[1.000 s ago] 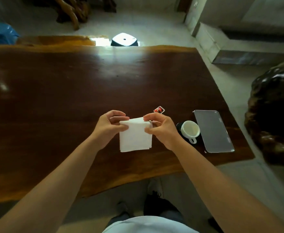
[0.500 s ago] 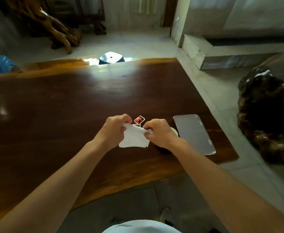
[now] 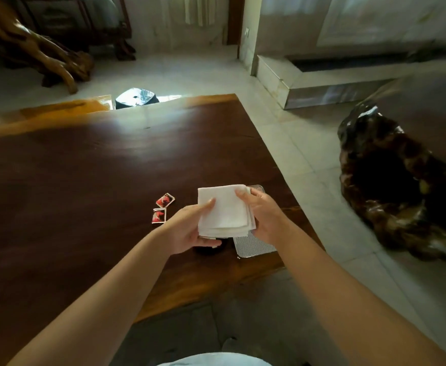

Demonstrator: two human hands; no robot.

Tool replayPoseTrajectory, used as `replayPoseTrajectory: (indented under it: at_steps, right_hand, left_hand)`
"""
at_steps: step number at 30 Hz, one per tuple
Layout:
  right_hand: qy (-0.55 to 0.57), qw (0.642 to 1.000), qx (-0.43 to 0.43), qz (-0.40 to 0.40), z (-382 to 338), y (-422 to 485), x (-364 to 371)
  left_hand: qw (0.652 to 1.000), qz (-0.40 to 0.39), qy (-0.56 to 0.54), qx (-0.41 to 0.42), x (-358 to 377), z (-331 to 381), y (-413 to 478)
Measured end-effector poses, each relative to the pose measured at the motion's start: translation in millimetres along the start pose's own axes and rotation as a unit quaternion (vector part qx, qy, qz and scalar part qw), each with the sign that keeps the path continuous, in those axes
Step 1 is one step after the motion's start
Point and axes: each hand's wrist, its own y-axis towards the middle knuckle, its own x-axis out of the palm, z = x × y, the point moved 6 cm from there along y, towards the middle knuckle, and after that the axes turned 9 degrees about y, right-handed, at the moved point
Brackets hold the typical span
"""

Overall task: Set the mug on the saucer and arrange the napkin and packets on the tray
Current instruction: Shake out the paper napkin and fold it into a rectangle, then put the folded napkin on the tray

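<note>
A folded white napkin (image 3: 224, 210) is held flat between both hands above the table's right part. My left hand (image 3: 190, 229) grips its left and lower edge. My right hand (image 3: 262, 217) grips its right edge. Under the napkin lies the silver tray (image 3: 253, 245), mostly hidden, with its near end showing. A dark saucer (image 3: 210, 249) shows as a sliver under my left hand; the mug is hidden. Two red packets (image 3: 165, 200) (image 3: 159, 215) lie on the table to the left of the napkin.
The dark wooden table (image 3: 84, 180) stretches far to the left and back. Its right edge runs just past the tray. A dark carved stump (image 3: 391, 196) stands on the tiled floor at the right. A shiny stool (image 3: 136, 97) sits behind the table's far edge.
Both hands have carried the napkin to the right, from over the table's bare wood to above the tray and mug. The napkin now lies flatter and hides the mug.
</note>
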Motion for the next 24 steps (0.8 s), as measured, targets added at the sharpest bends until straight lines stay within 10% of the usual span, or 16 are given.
replayPoseTrajectory:
  at_steps: [13,24]
  right_hand:
    - [-0.247,0.956,0.019,0.158,31.5,44.9,-63.7]
    - [-0.275,0.918,-0.015,0.284,-5.0,130.9,-66.2]
  left_hand:
    - [0.989,0.141,0.031,0.026,29.3,-6.5,64.0]
    - [0.911,0.321,0.236,0.111,-2.8,34.8,142.8]
